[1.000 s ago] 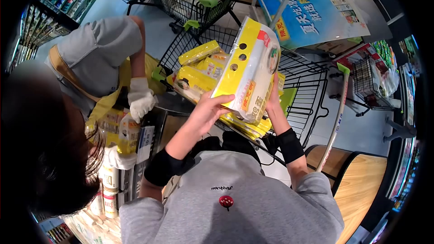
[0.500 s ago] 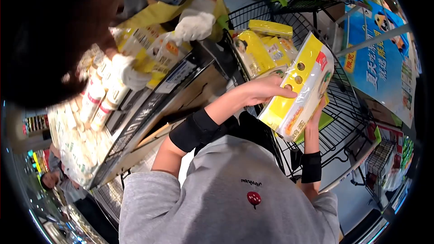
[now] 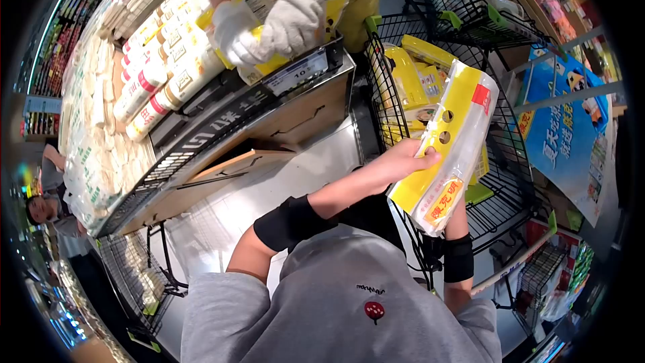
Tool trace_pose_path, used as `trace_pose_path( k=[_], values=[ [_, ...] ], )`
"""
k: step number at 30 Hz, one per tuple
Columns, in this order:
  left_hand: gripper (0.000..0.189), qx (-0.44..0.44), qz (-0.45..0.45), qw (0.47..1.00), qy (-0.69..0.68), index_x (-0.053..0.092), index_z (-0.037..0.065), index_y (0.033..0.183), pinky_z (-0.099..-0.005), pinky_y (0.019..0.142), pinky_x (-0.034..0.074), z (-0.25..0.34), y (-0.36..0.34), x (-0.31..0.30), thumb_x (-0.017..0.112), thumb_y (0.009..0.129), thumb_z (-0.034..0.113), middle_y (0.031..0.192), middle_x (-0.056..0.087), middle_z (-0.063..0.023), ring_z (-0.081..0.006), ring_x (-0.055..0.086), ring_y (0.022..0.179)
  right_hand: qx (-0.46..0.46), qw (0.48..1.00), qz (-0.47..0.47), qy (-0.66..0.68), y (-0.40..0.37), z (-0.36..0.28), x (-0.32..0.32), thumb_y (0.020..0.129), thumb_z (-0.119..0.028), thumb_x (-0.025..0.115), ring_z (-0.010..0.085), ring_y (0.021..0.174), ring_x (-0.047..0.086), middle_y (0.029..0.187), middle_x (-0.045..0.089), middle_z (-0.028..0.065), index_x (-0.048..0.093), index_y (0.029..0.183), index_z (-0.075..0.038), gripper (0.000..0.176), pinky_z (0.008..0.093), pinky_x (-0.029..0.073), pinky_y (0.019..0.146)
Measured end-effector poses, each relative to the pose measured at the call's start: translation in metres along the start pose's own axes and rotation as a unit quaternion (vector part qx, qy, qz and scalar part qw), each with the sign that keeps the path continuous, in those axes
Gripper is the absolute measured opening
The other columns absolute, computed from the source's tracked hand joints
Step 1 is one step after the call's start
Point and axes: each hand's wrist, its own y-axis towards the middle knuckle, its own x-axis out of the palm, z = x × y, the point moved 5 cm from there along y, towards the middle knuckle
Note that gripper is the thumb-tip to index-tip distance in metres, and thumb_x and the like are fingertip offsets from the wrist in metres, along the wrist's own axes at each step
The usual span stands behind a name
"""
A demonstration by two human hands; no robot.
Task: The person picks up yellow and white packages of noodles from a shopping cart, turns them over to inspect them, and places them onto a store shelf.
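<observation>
A long yellow, white and clear noodle packet (image 3: 447, 141) is tilted in front of me, above a shopping cart. My left hand (image 3: 406, 161) grips its left edge, thumb on the front near the punched holes. Behind the packet's lower right side is my right hand (image 3: 459, 207), holding it; its fingers are mostly hidden. Below and beyond, yellow packets (image 3: 413, 84) lie in the black wire cart (image 3: 500, 218).
A co-worker's white-gloved hands (image 3: 269, 30) handle yellow packets on the display stand (image 3: 248, 128) at left. White noodle rolls (image 3: 164, 91) are stacked there. Another cart (image 3: 480, 17) stands behind, and a blue poster board (image 3: 564, 121) leans at right.
The view has tilted and the co-worker's head has left it. The noodle packet has turned in my hands, its clear side facing me more. The co-worker's gloved hands have come together.
</observation>
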Motion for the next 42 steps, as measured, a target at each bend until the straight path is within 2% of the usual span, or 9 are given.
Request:
trace_pose_path(
  k=[6, 9, 16, 22, 26, 32, 35, 39, 42],
  values=[
    [0.028, 0.121, 0.159, 0.964, 0.175, 0.058, -0.002, 0.083, -0.0209, 0.061, 0.040, -0.021, -0.018, -0.018, 0.048, 0.090, 0.024, 0.074, 0.054, 0.0004, -0.0049, 0.049, 0.068, -0.002, 0.995, -0.018, -0.095, -0.011, 0.013, 0.004, 0.091, -0.032, 0.037, 0.0189, 0.103, 0.048, 0.117, 0.044, 0.0103, 0.031, 0.127, -0.003, 0.047, 0.0294, 0.042, 0.085],
    [0.026, 0.051, 0.117, 0.992, 0.019, 0.058, -0.001, 0.085, -0.0216, 0.062, 0.041, -0.032, -0.027, -0.018, 0.048, 0.090, 0.022, 0.073, 0.054, -0.0010, -0.0062, 0.048, 0.066, -0.008, 0.991, -0.037, -0.128, -0.008, 0.013, 0.009, 0.092, -0.029, 0.038, 0.0179, 0.101, 0.049, 0.115, 0.045, 0.0099, 0.032, 0.126, -0.002, 0.044, 0.0282, 0.043, 0.083],
    [0.025, 0.098, 0.127, 0.984, 0.073, 0.048, 0.006, 0.076, -0.0211, 0.061, 0.037, -0.023, -0.037, -0.016, 0.046, 0.092, 0.024, 0.075, 0.045, 0.0004, -0.0055, 0.043, 0.070, -0.010, 0.979, -0.069, -0.189, -0.014, 0.003, 0.024, 0.091, -0.027, 0.040, 0.0184, 0.101, 0.047, 0.114, 0.046, 0.0111, 0.030, 0.126, 0.001, 0.046, 0.0282, 0.040, 0.085],
    [0.021, 0.033, 0.091, 0.995, -0.028, 0.038, 0.013, 0.092, -0.0253, 0.066, 0.040, -0.024, -0.039, -0.009, 0.048, 0.090, 0.031, 0.100, 0.040, -0.0021, -0.0070, 0.041, 0.086, 0.003, 0.979, -0.088, -0.185, -0.017, 0.009, 0.015, 0.093, -0.024, 0.038, 0.0124, 0.093, 0.051, 0.106, 0.050, 0.0061, 0.036, 0.121, -0.003, 0.035, 0.0232, 0.045, 0.076],
    [0.036, -0.037, 0.067, 0.980, -0.182, 0.036, 0.012, 0.104, -0.0316, 0.086, 0.041, -0.037, -0.033, 0.000, 0.052, 0.086, 0.039, 0.111, 0.036, -0.0008, -0.0100, 0.042, 0.103, 0.044, 0.987, -0.067, -0.142, -0.020, 0.005, 0.020, 0.092, -0.022, 0.041, 0.0121, 0.094, 0.051, 0.107, 0.049, 0.0059, 0.037, 0.121, -0.004, 0.034, 0.0236, 0.046, 0.076],
    [0.042, -0.052, -0.052, 0.970, -0.231, 0.034, 0.012, 0.115, -0.0303, 0.088, 0.040, -0.054, -0.008, -0.011, 0.051, 0.087, 0.039, 0.117, 0.038, -0.0008, -0.0123, 0.043, 0.106, 0.020, 0.980, -0.096, -0.173, -0.001, 0.013, 0.002, 0.090, -0.021, 0.046, 0.0194, 0.102, 0.050, 0.115, 0.048, 0.0092, 0.033, 0.125, -0.004, 0.041, 0.0301, 0.045, 0.084],
    [0.049, -0.080, -0.101, 0.962, -0.241, 0.030, 0.012, 0.121, -0.0316, 0.087, 0.040, -0.055, -0.006, -0.013, 0.048, 0.087, 0.043, 0.118, 0.039, -0.0010, -0.0130, 0.044, 0.105, 0.004, 0.980, -0.075, -0.182, -0.006, 0.005, 0.016, 0.092, -0.020, 0.041, 0.0114, 0.090, 0.052, 0.104, 0.051, 0.0060, 0.040, 0.117, -0.002, 0.031, 0.0230, 0.047, 0.072],
    [0.054, -0.066, 0.017, 0.985, -0.160, 0.024, 0.015, 0.124, -0.0316, 0.081, 0.042, -0.046, -0.011, -0.009, 0.044, 0.087, 0.049, 0.118, 0.039, -0.0016, -0.0139, 0.045, 0.102, 0.096, 0.995, -0.025, 0.004, -0.018, -0.007, 0.037, 0.091, -0.020, 0.042, 0.0151, 0.093, 0.053, 0.108, 0.051, 0.0073, 0.038, 0.119, -0.002, 0.034, 0.0261, 0.047, 0.076],
    [0.051, -0.066, 0.042, 0.988, -0.133, 0.025, 0.016, 0.120, -0.0298, 0.074, 0.043, -0.041, -0.013, -0.008, 0.041, 0.087, 0.052, 0.115, 0.040, -0.0056, -0.0140, 0.045, 0.100, 0.046, 0.984, -0.077, -0.153, -0.007, -0.011, 0.032, 0.091, -0.018, 0.042, 0.0184, 0.101, 0.051, 0.114, 0.049, 0.0091, 0.034, 0.124, -0.003, 0.037, 0.0303, 0.046, 0.084]
  ],
)
